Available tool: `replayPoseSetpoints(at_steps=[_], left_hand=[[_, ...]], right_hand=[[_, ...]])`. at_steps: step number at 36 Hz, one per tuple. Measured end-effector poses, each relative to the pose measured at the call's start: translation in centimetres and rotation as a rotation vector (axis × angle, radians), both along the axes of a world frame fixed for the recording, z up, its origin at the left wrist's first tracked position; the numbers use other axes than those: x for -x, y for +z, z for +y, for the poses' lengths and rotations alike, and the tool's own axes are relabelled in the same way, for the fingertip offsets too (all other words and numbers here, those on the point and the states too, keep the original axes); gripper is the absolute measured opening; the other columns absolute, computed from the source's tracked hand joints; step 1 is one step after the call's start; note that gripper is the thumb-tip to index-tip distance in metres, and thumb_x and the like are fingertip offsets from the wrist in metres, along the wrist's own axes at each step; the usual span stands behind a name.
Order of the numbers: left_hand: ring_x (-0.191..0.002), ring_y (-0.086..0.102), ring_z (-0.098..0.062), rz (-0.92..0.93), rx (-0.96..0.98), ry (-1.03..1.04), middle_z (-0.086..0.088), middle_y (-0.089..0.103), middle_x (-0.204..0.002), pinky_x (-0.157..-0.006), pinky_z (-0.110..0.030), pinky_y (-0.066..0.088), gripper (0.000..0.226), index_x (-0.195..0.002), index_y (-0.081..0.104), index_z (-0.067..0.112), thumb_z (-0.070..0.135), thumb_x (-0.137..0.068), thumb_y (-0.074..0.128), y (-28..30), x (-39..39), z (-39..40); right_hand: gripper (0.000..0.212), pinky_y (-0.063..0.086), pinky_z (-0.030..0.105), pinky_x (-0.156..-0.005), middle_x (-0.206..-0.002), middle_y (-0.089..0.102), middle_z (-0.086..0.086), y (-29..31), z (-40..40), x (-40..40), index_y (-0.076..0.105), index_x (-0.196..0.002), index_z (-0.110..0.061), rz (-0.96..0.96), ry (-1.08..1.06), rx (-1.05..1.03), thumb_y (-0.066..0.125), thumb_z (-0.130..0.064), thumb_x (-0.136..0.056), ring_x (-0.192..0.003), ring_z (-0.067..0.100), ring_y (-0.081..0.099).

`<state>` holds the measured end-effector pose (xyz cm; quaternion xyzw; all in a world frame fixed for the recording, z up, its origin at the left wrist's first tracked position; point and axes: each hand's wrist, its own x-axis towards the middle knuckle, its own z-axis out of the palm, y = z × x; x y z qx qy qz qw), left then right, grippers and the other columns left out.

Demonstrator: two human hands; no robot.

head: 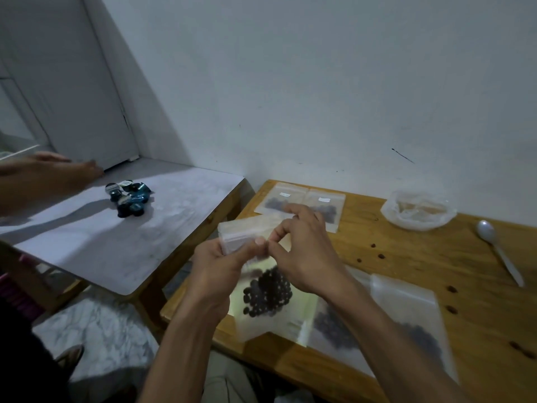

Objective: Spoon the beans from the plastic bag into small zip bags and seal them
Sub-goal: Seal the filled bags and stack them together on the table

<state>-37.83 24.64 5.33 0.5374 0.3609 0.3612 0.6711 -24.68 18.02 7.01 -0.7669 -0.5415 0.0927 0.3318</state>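
Above the wooden table (406, 257), both hands — left (216, 274), right (305, 251) — seemingly pinch a zip bag (261, 289).

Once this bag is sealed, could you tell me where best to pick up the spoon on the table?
Grip the spoon by its long handle, coming from above at the near end: it lies flat, bowl toward the wall, handle pointing toward you, nothing touching it.

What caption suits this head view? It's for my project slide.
Both hands pinch the top of a small zip bag holding dark beans; spoon idle on the wooden table.
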Motion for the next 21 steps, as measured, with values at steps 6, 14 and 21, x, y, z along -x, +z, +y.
replayPoseSetpoints(at_steps=[6, 14, 21], left_hand=[[-0.093, 0.074, -0.033, -0.010, -0.025, 0.017, -0.016, 0.077, -0.096, -0.073, -0.041, 0.061, 0.028, -0.107, 0.072, 0.003, 0.005, -0.080, 0.076, -0.1, 0.0, 0.4], [-0.088, 0.076, -0.026, -0.009, -0.076, 0.001, -0.011, 0.078, -0.095, -0.070, -0.036, 0.057, 0.036, -0.108, 0.071, 0.007, 0.009, -0.073, 0.080, 0.4, -0.7, 0.0], [-0.089, 0.075, -0.023, -0.022, -0.141, 0.005, -0.006, 0.078, -0.095, -0.072, -0.037, 0.056, 0.040, -0.111, 0.070, 0.013, 0.012, -0.073, 0.081, 0.6, -2.2, 0.1]], right_hand=[[0.035, 0.042, 0.023, -0.079, -0.113, 0.056, -0.011, -0.8, -0.7, -0.1, 0.050, -0.104, -0.028, 0.234, -0.089, -0.151, 0.075, -0.041, -0.084, -0.108, 0.010, 0.054], [0.060, 0.060, 0.034, -0.077, -0.083, 0.076, 0.002, -1.4, -1.2, -1.0, 0.046, -0.122, -0.034, 0.658, -0.086, -0.325, 0.085, -0.023, -0.079, -0.080, 0.014, 0.072], [0.040, 0.062, 0.033, -0.082, -0.099, 0.077, -0.004, -1.8, -1.5, -2.4, 0.063, -0.118, -0.020, 0.671, -0.008, -0.297, 0.081, -0.023, -0.083, -0.090, 0.007, 0.073]])
